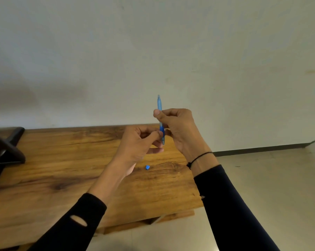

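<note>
A translucent blue pen (159,105) stands nearly upright in the air above the wooden table (62,160). My right hand (180,127) grips its middle, thumb and fingers curled round the barrel. My left hand (140,142) pinches the pen's lower end at the darker blue grip section. A small blue piece (147,167), like a cap or button, lies on the table just below my hands. Both forearms wear black sleeves, and a thin black cord circles my right wrist.
A dark object (6,149) with an angled stand sits at the table's far left edge. A plain pale wall rises behind the table. Light floor (261,178) lies to the right of the table's edge.
</note>
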`<state>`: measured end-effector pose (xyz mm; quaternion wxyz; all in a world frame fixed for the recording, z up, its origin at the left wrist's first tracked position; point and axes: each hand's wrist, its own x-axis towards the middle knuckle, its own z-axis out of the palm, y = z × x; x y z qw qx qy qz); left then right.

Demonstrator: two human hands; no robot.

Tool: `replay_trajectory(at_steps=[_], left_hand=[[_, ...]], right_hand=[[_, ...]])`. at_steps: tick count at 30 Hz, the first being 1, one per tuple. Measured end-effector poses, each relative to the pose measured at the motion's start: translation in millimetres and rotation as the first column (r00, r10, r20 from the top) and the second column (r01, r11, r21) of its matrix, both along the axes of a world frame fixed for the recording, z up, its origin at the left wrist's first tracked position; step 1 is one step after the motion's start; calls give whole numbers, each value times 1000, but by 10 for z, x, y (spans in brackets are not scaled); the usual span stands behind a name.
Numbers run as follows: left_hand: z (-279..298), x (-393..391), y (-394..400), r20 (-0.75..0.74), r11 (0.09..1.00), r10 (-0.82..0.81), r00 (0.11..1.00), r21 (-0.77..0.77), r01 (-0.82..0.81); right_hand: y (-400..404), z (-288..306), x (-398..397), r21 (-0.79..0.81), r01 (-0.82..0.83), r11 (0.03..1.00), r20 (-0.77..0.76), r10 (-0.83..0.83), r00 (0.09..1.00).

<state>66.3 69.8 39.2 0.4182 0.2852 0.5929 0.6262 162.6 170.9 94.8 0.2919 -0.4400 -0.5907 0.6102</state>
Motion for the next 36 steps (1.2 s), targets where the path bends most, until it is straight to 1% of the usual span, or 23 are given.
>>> replay_trajectory(at_steps=[2,3,5,6,7,8,10,12,14,16,18,20,23,25,27,28,29,31,33,34,36], left_hand=[[-79,-39,19,22,1000,-13,1000,-18,13],[-124,-53,26,27,999,-31,999,-27,32],[-230,-61,39,16,993,-92,996,-78,93],[-284,-57,47,-17,984,-126,992,-128,123],[-342,-54,58,-94,971,-157,983,-194,136],[-397,-57,69,-220,955,-187,957,-267,125],[-474,-97,70,-481,912,-271,834,-406,62],[-491,-159,33,-611,864,-331,719,-502,-29],[-518,-237,-9,-689,827,-362,627,-548,-124],[-552,-289,-45,-750,798,-397,529,-567,-205],[-596,-307,-67,-787,787,-414,458,-562,-254],[-641,-308,-70,-805,783,-432,408,-559,-274],[-684,-291,-77,-811,775,-455,367,-564,-286],[-703,-280,-81,-816,775,-460,351,-561,-290],[-718,-261,-84,-823,773,-459,334,-555,-307],[-720,-250,-83,-828,772,-456,327,-551,-317],[-722,-243,-78,-833,775,-452,319,-543,-322],[-728,-231,-72,-847,786,-448,287,-526,-325],[-732,-221,-83,-854,794,-454,253,-517,-319],[-734,-222,-88,-856,799,-453,249,-514,-313],[-728,-242,-92,-857,804,-445,260,-510,-307]], right_hand=[[36,-62,73,62,-62,996,138,53,989],[49,-102,102,108,-74,991,189,53,981],[62,-202,133,215,-79,973,279,16,960],[65,-268,137,264,-86,961,340,-10,940],[74,-352,141,301,-98,949,419,-39,907],[85,-451,145,322,-116,940,506,-68,860],[103,-675,155,304,-141,942,648,-96,755],[95,-905,155,259,-161,952,722,-80,687],[70,-1099,126,225,-182,957,758,-55,650],[61,-1229,83,207,-181,961,771,-46,636],[78,-1307,45,209,-170,963,767,-54,639],[103,-1344,30,207,-170,963,770,-54,636],[129,-1318,57,195,-191,962,771,-30,636],[135,-1248,78,228,-230,946,752,-21,659],[85,-1156,102,284,-312,907,722,12,692],[24,-1117,107,298,-370,880,718,49,694],[-52,-1096,107,304,-436,847,726,90,682],[-238,-1104,90,309,-551,775,777,128,616],[-407,-1148,68,328,-618,714,839,80,538],[-464,-1176,61,349,-638,686,857,42,514],[-518,-1223,61,385,-653,653,866,-11,499]])
